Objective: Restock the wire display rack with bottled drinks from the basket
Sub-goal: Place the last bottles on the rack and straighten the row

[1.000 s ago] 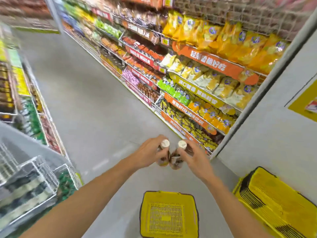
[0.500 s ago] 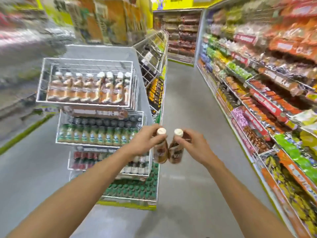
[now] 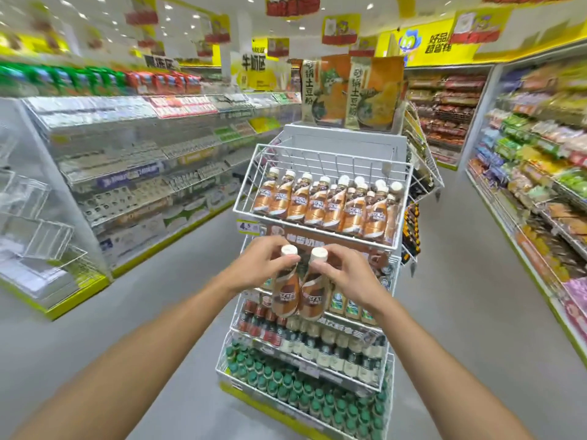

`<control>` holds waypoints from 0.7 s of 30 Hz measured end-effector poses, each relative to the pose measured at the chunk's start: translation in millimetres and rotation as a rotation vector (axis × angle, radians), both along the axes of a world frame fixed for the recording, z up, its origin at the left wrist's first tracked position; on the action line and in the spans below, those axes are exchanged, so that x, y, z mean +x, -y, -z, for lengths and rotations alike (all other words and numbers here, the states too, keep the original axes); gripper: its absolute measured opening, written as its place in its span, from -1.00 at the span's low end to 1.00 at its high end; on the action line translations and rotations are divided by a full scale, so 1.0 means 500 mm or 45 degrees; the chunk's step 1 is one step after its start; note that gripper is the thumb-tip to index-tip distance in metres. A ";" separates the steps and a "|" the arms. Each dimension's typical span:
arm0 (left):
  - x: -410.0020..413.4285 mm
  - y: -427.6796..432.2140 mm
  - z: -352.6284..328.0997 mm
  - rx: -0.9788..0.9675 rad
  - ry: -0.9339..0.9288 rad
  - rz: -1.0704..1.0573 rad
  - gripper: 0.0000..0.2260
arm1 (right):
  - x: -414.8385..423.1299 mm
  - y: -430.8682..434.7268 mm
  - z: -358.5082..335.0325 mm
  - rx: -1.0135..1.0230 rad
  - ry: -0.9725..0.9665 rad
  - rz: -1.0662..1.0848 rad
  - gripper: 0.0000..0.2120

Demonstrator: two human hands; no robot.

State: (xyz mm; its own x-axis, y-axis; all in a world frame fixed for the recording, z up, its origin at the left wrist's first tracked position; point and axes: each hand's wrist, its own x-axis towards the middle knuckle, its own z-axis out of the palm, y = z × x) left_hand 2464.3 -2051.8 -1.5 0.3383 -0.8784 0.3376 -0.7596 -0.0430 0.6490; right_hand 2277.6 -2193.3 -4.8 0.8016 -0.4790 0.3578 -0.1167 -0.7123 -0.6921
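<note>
Straight ahead stands the white wire display rack [image 3: 254, 173]. Its top basket holds a row of brown coffee bottles [image 3: 324, 201] with white caps; the back of that basket is bare wire. My left hand [image 3: 257, 265] grips one brown coffee bottle [image 3: 286, 293] by its neck. My right hand [image 3: 352, 274] holds a second brown bottle [image 3: 314, 296] the same way. Both bottles hang upright, side by side and touching, just below the top basket's front rim. The yellow basket is out of view.
Lower rack tiers carry red-capped bottles [image 3: 263, 322], pale bottles [image 3: 336, 347] and green-capped bottles [image 3: 305, 392]. Shelving runs along the left [image 3: 133, 173] and the right [image 3: 540, 192]. Grey aisle floor [image 3: 451, 312] passes on both sides of the rack.
My view has swung from the floor basket and snack shelves round to face the rack, now nearer. Both hands kept their bottles together and rose toward the top basket.
</note>
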 end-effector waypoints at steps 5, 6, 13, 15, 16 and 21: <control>0.153 -0.015 -0.034 -0.042 0.038 -0.028 -0.74 | 0.159 -0.014 -0.042 -0.039 -0.004 -0.051 -0.72; 0.183 -0.008 -0.044 -0.059 0.040 -0.030 -0.71 | 0.189 -0.008 -0.053 -0.041 -0.003 -0.063 -0.72; 0.374 0.107 -0.135 -0.179 0.146 -0.007 -0.64 | 0.373 0.107 -0.129 -0.090 0.080 -0.059 -0.74; 0.409 0.156 -0.168 -0.217 0.217 0.005 -0.69 | 0.412 0.153 -0.154 -0.072 0.124 -0.045 -0.74; 0.424 0.184 -0.183 -0.239 0.227 0.022 -0.71 | 0.428 0.179 -0.166 -0.078 0.139 -0.029 -0.75; 0.488 0.331 -0.254 -0.359 0.237 0.105 -0.72 | 0.475 0.295 -0.236 -0.226 0.231 0.170 -0.73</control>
State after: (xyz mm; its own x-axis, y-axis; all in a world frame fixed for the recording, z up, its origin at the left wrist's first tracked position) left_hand 2708.5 -2217.4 125.7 0.1795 -0.7636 0.6202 -0.8597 0.1847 0.4763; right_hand 2515.1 -2340.9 113.4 0.6510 -0.4930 0.5771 -0.1031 -0.8107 -0.5763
